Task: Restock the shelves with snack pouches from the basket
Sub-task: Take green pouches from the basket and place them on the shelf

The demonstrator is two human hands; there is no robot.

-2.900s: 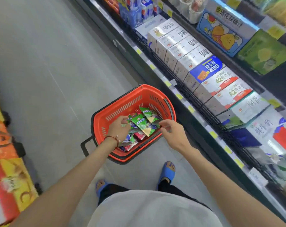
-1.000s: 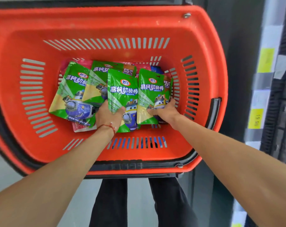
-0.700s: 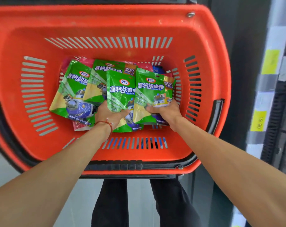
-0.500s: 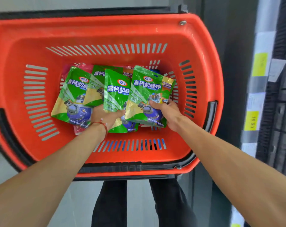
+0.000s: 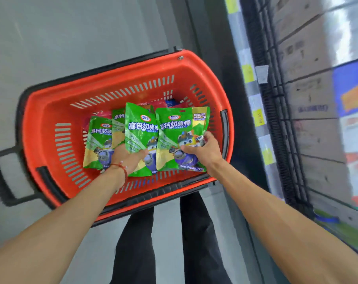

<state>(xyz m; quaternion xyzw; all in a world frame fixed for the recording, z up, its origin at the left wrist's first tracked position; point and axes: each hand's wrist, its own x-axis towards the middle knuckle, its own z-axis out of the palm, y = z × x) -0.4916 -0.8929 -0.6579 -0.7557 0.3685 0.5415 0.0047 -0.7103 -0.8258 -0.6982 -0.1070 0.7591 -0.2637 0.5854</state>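
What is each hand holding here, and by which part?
The right hand pinches the rightmost green pouch at its lower right edge; the left hand grips the middle green pouch by its lower part.

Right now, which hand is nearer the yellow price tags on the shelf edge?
Right. The right hand grips a green pouch by the basket wall closest to the yellow price tags; the left hand holds a second pouch farther out, mid-basket.

both bare arms stretched out and down, left grip (image 5: 129, 158) clutching the middle pouch (image 5: 140, 128), right grip (image 5: 202, 153) pinching the right-hand pouch (image 5: 178, 130), wrists pretty straight
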